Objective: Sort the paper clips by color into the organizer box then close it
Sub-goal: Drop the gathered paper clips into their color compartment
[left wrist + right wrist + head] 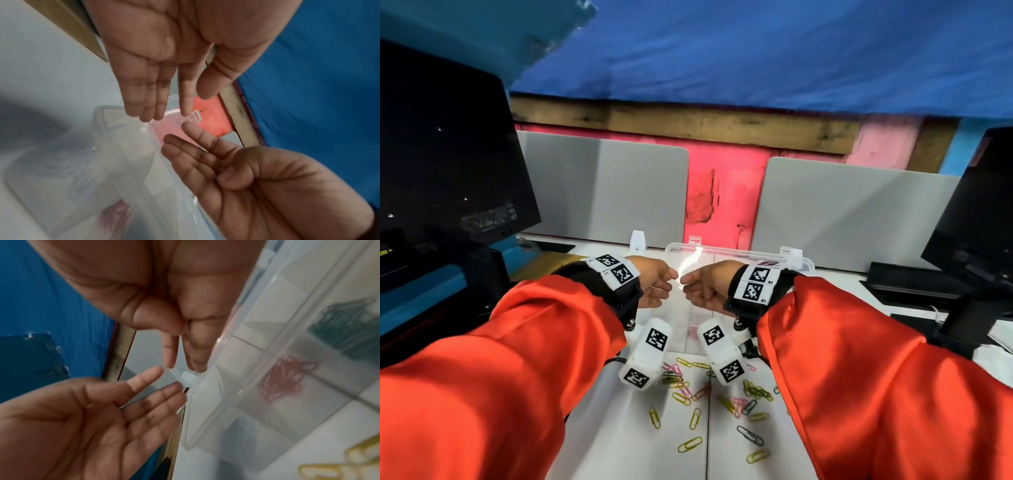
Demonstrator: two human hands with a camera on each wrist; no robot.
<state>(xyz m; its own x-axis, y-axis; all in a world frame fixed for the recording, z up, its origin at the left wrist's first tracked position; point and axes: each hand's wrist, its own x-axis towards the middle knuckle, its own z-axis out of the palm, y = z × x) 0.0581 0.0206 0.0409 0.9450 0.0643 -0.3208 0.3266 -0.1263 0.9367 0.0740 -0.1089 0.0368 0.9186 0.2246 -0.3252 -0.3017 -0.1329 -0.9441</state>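
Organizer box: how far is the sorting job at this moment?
Done: some pink clips and green clips lie in separate compartments. In hand: the left hand and right hand are at the latch edge of the raised lid. Left: many loose clips lie unsorted on the table; the box is not yet closed.

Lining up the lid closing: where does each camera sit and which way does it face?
Head: on the head, facing forward and down; orange sleeves, left hand and right hand at the organizer box.
Left wrist: looks along the left palm at the lid latch; right hand opposite.
Right wrist: looks along the right hand at the box; left hand opposite.
Shared: all show both hands and the box.
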